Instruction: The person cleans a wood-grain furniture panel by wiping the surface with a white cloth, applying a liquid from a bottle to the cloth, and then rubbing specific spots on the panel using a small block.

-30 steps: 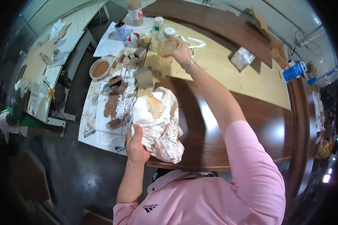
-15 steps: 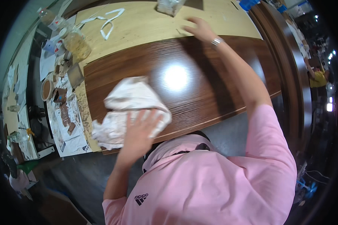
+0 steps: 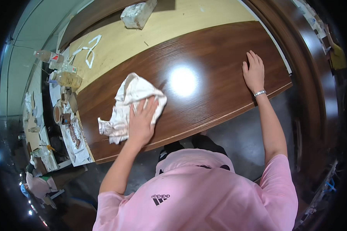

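Observation:
A crumpled white cloth [image 3: 137,90] lies on the left part of a dark brown wood-grain panel [image 3: 216,77]. My left hand [image 3: 141,122] rests flat on the cloth's near side, fingers spread, pressing it to the panel. Toward the panel's right end, my right hand [image 3: 253,73] lies palm down on the bare wood, holding nothing, its fingers stretched out. A silver bracelet [image 3: 260,92] circles that wrist. Between the hands a lamp's bright reflection shows on the glossy surface.
Behind the panel, a pale board [image 3: 189,19] bears a wrapped block [image 3: 138,15] and a looped white strip [image 3: 90,52]. Plastic bottles [image 3: 69,79], a round pot [image 3: 58,114] and stained papers [image 3: 79,148] crowd the left side. Dark brown moulding [image 3: 293,42] runs along the right.
My right hand has come down from above the far pale board onto the panel's right part. My left hand stays on the cloth, which has shifted slightly. The whole view has turned.

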A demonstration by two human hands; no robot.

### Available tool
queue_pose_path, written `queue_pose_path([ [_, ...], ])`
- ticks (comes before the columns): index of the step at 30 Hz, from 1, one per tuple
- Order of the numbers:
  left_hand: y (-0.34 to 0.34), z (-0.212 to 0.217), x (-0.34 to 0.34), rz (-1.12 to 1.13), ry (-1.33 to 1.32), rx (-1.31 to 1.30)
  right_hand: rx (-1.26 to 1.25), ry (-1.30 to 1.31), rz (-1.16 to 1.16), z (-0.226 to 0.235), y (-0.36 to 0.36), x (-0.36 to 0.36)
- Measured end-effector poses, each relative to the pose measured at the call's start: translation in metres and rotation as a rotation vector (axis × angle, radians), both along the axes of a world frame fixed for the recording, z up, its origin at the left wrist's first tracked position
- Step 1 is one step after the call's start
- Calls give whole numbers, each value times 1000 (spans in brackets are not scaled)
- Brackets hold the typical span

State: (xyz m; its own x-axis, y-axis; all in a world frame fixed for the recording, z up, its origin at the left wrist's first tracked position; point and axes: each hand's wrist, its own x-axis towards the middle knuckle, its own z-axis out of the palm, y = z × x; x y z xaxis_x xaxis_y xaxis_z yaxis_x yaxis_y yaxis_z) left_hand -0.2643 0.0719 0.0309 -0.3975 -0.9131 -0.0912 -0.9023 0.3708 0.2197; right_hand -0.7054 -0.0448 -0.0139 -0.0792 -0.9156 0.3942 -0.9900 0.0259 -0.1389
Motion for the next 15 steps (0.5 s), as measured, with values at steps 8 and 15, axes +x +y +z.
queue_pose_path([
  [8, 4, 6, -25, 56, 17, 29, -32, -60, 35, 2, 2, -6],
  [15, -51, -11, -95, 148, 260, -92, 10, -56, 31, 9, 0, -1],
])
